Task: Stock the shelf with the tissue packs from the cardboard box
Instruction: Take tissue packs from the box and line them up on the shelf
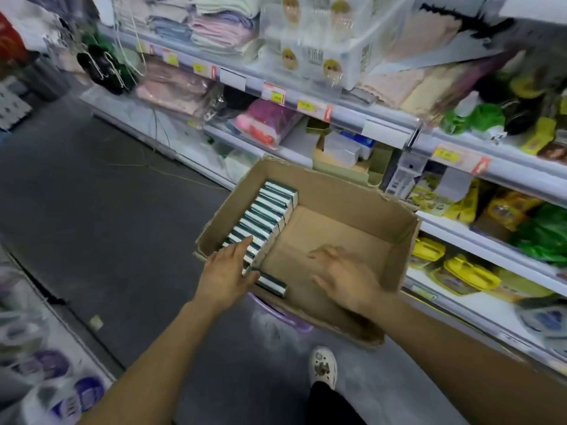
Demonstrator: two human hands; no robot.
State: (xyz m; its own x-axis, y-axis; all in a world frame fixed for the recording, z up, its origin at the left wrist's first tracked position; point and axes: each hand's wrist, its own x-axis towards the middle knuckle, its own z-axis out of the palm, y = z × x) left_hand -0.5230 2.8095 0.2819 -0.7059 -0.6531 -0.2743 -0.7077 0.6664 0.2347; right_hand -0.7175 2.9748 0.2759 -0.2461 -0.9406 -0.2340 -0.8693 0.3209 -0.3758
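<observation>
The left hand (pixel 228 268) lies with straight fingers on the near end of the row of green-and-white tissue packs (pixel 265 222), holding nothing; one loose green-and-white pack (pixel 271 283) lies just beside its thumb. The right hand (pixel 343 276) hovers with spread fingers over the bare floor of the open brown cardboard box (pixel 399 250), also holding nothing. The row stands against the box's left wall; its long axis runs away from the person, angled up and right toward the white metal shelf (pixel 383 124). Each pack stands on edge, its own long axis crosswise to the row. The left hand is nearer; a pick is judged to start there.
</observation>
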